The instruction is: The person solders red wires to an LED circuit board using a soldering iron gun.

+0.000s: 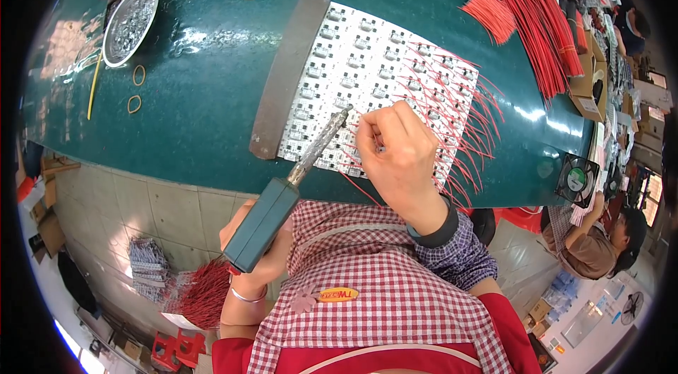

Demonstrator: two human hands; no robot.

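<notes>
White rectangular circuit-board panel: lying on the glossy dark green counter, a flat grey-brown bar along its 9 o'clock edge, thin red wires fringing its 3 o'clock side. Left hand, at 7 o'clock: fingers clenched around a dark green box-shaped soldering tool, metal tip pointing to 1 o'clock over the panel; contact undetermined. Right hand, at 5 o'clock: fingers pinched together; whether they grasp a wire cannot be told.

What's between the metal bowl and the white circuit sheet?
From the bowl, the head view shows green tabletop, then a dark grey bar along the left edge of the sheet.
</notes>
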